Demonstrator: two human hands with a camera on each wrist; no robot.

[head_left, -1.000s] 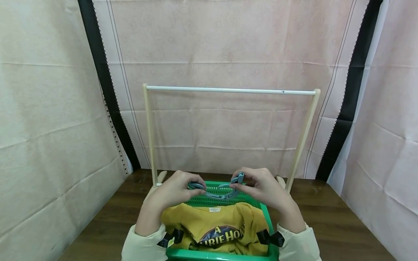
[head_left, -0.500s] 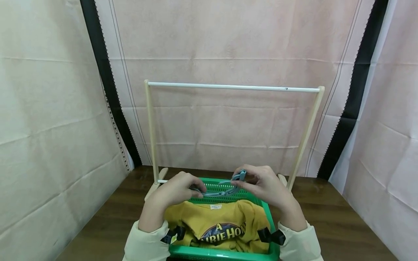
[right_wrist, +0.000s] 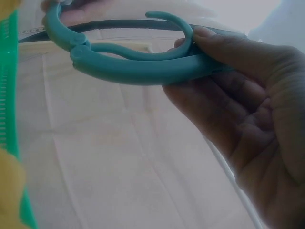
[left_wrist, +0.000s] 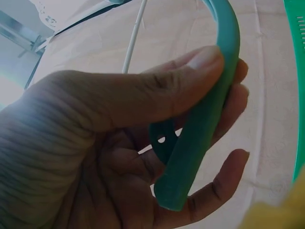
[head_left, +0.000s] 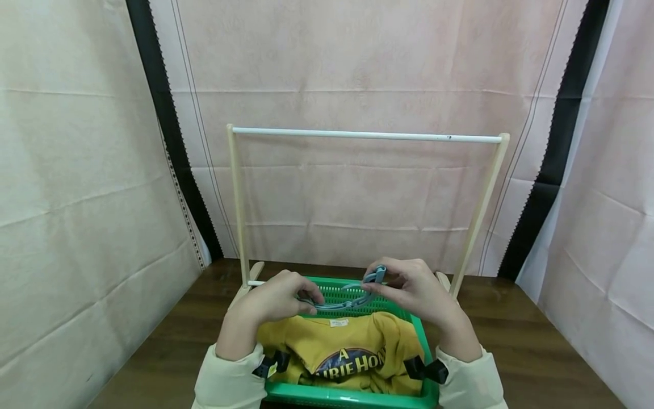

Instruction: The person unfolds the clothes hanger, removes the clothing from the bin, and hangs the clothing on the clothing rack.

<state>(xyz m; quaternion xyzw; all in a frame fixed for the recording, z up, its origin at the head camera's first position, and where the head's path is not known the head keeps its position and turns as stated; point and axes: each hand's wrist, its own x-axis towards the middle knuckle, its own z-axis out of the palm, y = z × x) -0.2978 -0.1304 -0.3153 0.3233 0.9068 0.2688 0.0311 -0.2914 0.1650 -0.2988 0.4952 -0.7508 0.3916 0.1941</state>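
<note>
A teal folding clothes hanger [head_left: 334,307] spans the gap between my two hands, above the basket. My left hand [head_left: 278,298] pinches one arm of it between thumb and fingers; in the left wrist view that hanger arm [left_wrist: 195,143] crosses the fingers, its blunt end pointing down. My right hand [head_left: 411,289] grips the other arm near its end. The right wrist view shows the hanger's middle joint [right_wrist: 80,47] and the curved hook [right_wrist: 171,20], which lies folded along the arm. Below the hands, a yellow printed shirt [head_left: 352,346] lies bunched in the green basket [head_left: 347,396].
Behind the basket stands a rack with cream posts [head_left: 237,204] and a white top bar [head_left: 357,134]. The basket sits on a dark wooden table [head_left: 163,346]. Pale cloth walls [head_left: 357,57] surround the table on three sides.
The hanger's middle has risen slightly and its sag between the hands looks shallower. Both hands keep their hold. The head view has shifted a little.
</note>
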